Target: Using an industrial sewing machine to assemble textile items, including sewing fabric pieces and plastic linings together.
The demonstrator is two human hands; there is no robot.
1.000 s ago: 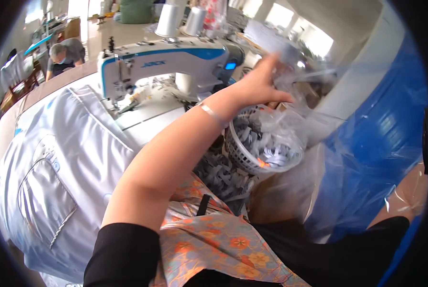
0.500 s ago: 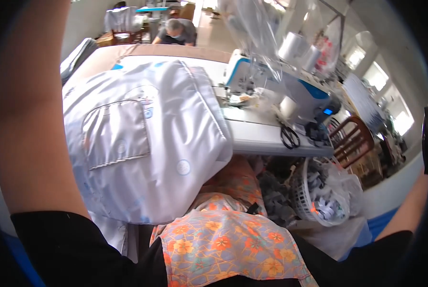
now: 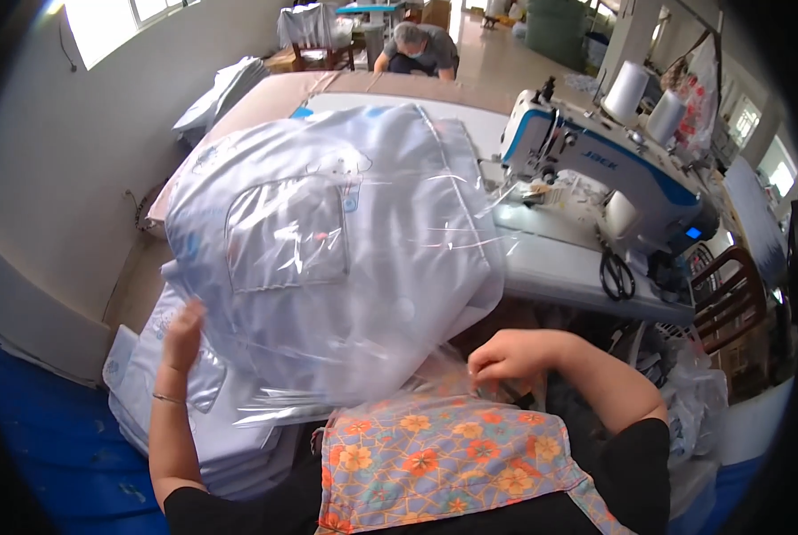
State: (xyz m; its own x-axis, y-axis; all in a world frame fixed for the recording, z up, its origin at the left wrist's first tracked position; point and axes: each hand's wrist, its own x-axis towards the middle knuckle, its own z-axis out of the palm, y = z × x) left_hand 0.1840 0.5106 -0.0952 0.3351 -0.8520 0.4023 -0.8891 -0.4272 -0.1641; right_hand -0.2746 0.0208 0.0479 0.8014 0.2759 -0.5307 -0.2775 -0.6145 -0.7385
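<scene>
A seated person is handling a bagged white garment (image 3: 328, 259) draped over the near edge of the sewing surface (image 3: 559, 267), left of the blue-and-white sewing machine (image 3: 595, 169). The slippery clear bag looks liable to slide off toward the stack of packed garments (image 3: 194, 419) below the surface, since only two light contacts are steadying it. The left hand (image 3: 183, 334) is reaching up, fingers spread flat against the bag's lower left edge, gripping nothing. The right hand (image 3: 510, 357) is resting curled at the bag's lower right corner, fingers apparently pinching the plastic. Scissors (image 3: 615, 275) are lying in front of the machine.
</scene>
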